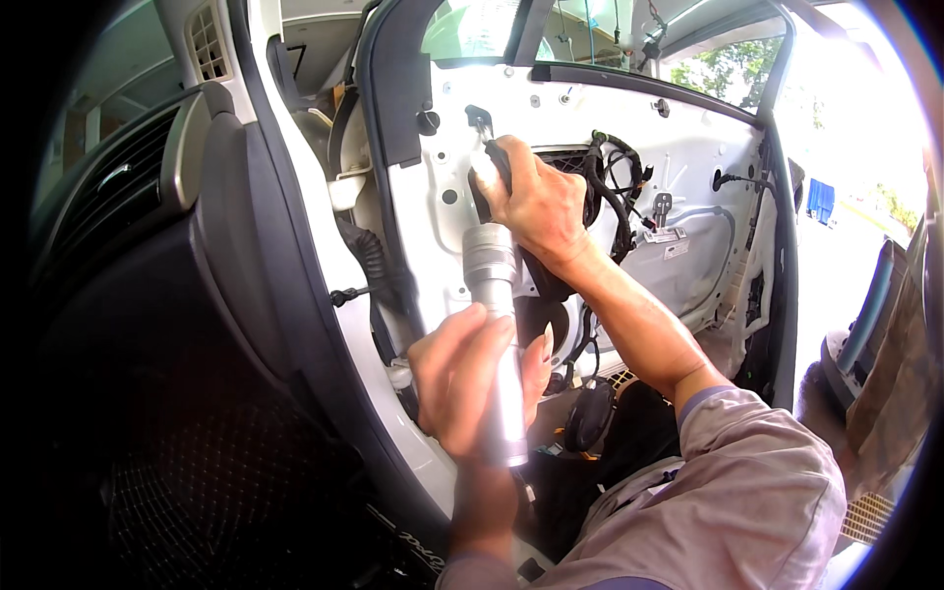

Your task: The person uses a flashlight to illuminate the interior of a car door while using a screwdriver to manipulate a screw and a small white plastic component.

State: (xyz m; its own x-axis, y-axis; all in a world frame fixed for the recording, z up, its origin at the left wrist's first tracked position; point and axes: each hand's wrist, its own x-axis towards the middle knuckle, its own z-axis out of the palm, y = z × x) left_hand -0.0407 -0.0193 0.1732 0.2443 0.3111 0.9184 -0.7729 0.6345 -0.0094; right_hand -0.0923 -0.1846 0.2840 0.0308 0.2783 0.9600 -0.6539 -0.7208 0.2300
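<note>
A silver flashlight point(508, 403) with a ribbed head is in my left hand point(452, 379), its fingers wrapped round the barrel and its head towards the door. Higher up, my right hand point(539, 202) grips a dark-handled tool point(501, 162), whose kind I cannot make out. A short metal end of the tool reaches up to a small dark bracket point(478, 116) on the bare white car door point(433, 211). Bright light falls on the right thumb. The hand covers most of the tool.
Black wiring harness point(615, 192) hangs on the door to the right of my right hand. A door check rod point(349, 295) and a rubber wire boot point(366, 251) lie left of it. The dashboard point(236, 246) fills the left side.
</note>
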